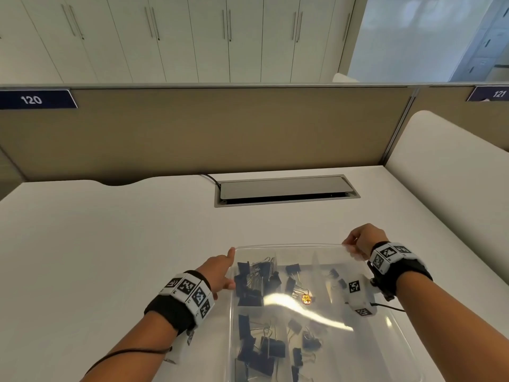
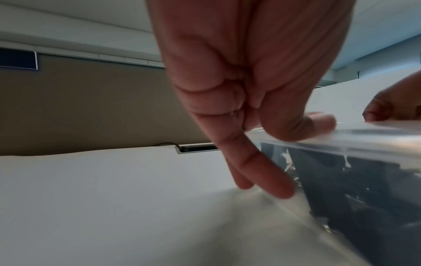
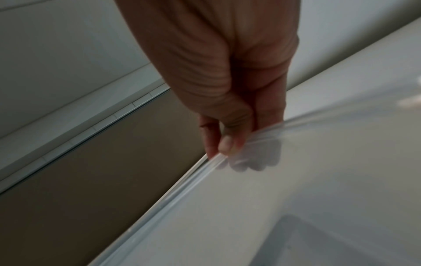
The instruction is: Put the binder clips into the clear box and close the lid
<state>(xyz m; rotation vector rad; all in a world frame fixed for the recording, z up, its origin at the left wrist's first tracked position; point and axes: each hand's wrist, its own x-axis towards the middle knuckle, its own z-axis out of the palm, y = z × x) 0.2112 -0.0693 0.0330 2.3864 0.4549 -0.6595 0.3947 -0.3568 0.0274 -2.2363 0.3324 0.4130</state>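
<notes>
A clear lid lies over the clear box at the near middle of the white desk. Several dark binder clips show through the lid, inside the box. My left hand holds the lid's far left corner, with the thumb on top and straight fingers down beside the box wall. My right hand pinches the lid's far right corner. In the right wrist view the right hand has its thumb on the rim and its fingers show through the plastic underneath.
A grey cable hatch is set into the desk behind the box. A tan partition closes the back. A white rounded side panel stands on the right. Bare desk lies left of the box.
</notes>
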